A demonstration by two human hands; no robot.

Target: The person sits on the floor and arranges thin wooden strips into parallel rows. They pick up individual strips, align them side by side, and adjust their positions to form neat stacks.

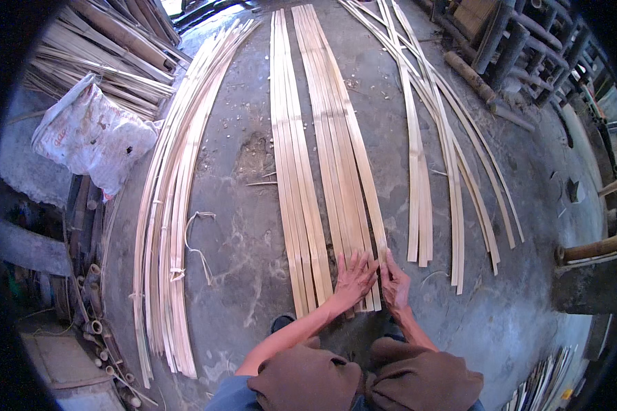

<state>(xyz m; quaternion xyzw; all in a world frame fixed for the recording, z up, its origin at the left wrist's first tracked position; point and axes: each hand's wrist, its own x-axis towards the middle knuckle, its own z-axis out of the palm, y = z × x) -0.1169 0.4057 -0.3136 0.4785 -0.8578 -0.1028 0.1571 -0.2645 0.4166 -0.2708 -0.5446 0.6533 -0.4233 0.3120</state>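
Observation:
Long pale bamboo strips lie on the grey floor in front of me, side by side in two flat groups. On the near end of the right group (332, 151), my left hand (354, 279) rests flat with its fingers spread. The outermost strip (360, 159) of that group stands slightly apart, with a thin dark gap beside it. Its near end is between the fingers and thumb of my right hand (395, 286), close beside the left. The left group (291, 164) lies untouched, a narrow strip of floor between the two.
A tied bundle of strips (178, 178) lies at the left. Loose strips (452, 171) cross one another at the right. Beyond the bundle are a white sack (96, 133) and stacked split bamboo (110, 75). A bamboo frame (528, 48) stands far right. Thin slats (545, 380) lie near right.

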